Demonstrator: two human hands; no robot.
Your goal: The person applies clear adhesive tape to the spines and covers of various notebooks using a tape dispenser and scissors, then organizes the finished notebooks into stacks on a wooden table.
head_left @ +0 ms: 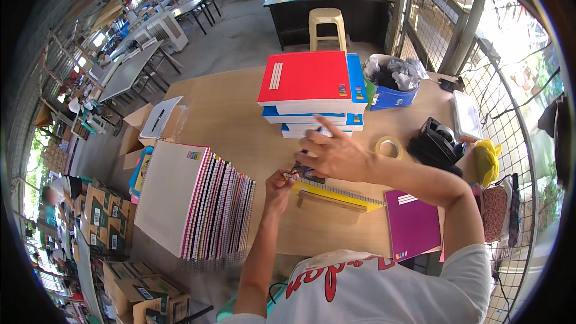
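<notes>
A yellow spiral notebook (324,191) stands spine-up in a wooden holder (336,204) on the table in front of me. Its wire coil (351,193) runs along the top edge. My left hand (278,189) pinches the left end of the coil. Above that end, my right hand (336,153) is wrapped around dark pliers (305,171), with one finger raised. The jaws are close to the left fingertips, and the hand partly hides the tool. A purple notebook (414,222) lies flat to the right of the holder.
A tall stack of spiral notebooks (174,198) stands at the left. Red and blue notebooks (306,81) are piled at the back, beside a bin of plastic bags (390,97). A tape roll (389,147), black tape dispenser (435,144) and yellow bag (488,162) lie right.
</notes>
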